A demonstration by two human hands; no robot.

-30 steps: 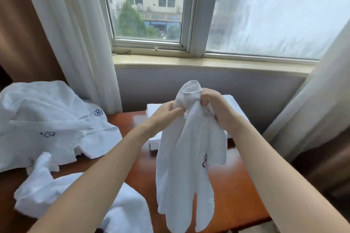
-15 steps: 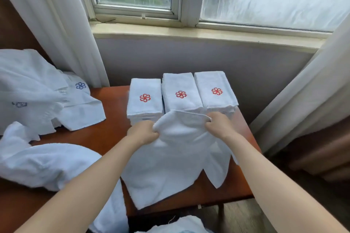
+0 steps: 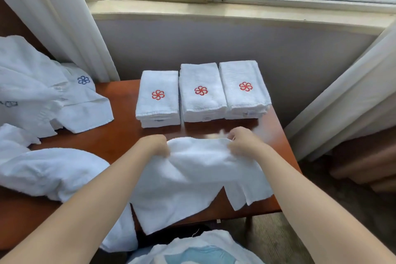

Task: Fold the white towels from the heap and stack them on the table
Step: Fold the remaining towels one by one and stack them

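Under our fingers (image 3: 162, 152) spreads the reddish counter (image 3: 120, 135), with the heap of white towels (image 3: 42, 96) off to their left. Between them lies the towel (image 3: 192, 178) we hold, its near corner hanging over the counter's edge, and just beyond them stand three folded stacks (image 3: 201, 92) side by side. Our left hand (image 3: 154, 146) and right hand (image 3: 242, 141) both have their fingers curled, pinching the towel's far edge.

Bare left hand (image 3: 155, 146), right hand (image 3: 242, 142), forearms (image 3: 92, 206)

Rumpled white towel (image 3: 192, 178) draped over table (image 3: 120, 135) before three folded stacks (image 3: 201, 92).
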